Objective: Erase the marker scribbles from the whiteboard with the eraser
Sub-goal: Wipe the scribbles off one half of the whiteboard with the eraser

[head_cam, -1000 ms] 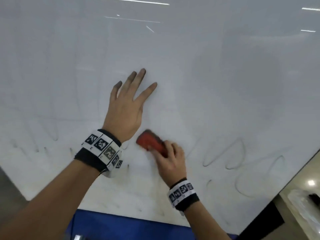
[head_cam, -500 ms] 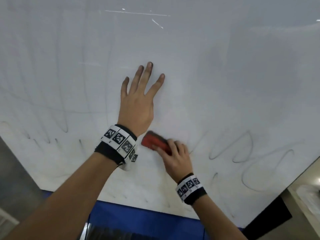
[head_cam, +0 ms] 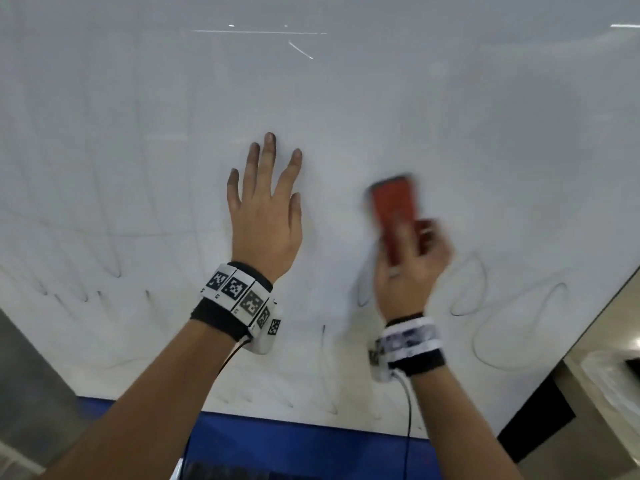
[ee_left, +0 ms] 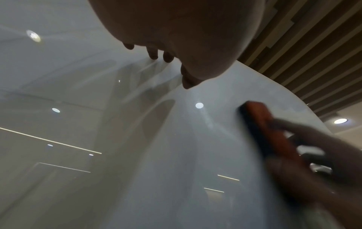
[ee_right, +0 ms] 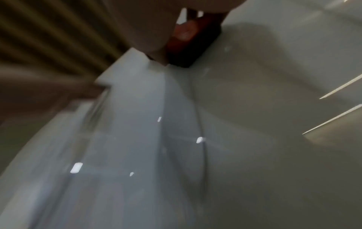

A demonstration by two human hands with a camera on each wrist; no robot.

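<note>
A large whiteboard [head_cam: 450,133] fills the head view, with faint grey marker loops [head_cam: 519,327] at the lower right and thin strokes [head_cam: 104,265] at the lower left. My left hand [head_cam: 266,209] lies flat on the board with fingers spread and straight. To its right, my right hand [head_cam: 412,265] grips a red eraser [head_cam: 393,209] with a dark felt underside, pressed against the board and blurred by motion. The left wrist view shows the eraser [ee_left: 268,128] on the board; the right wrist view shows the eraser's [ee_right: 188,40] end under the palm.
A blue strip [head_cam: 294,445] runs below the board's lower edge. The board's right edge [head_cam: 588,327] slants down past a dark gap and beige surface. Wooden slats [ee_left: 313,54] show beyond the board in the left wrist view.
My right hand has swept the eraser up and to the right, from beside my left wrist to the area right of my left hand. The left hand stays flat on the board.
</note>
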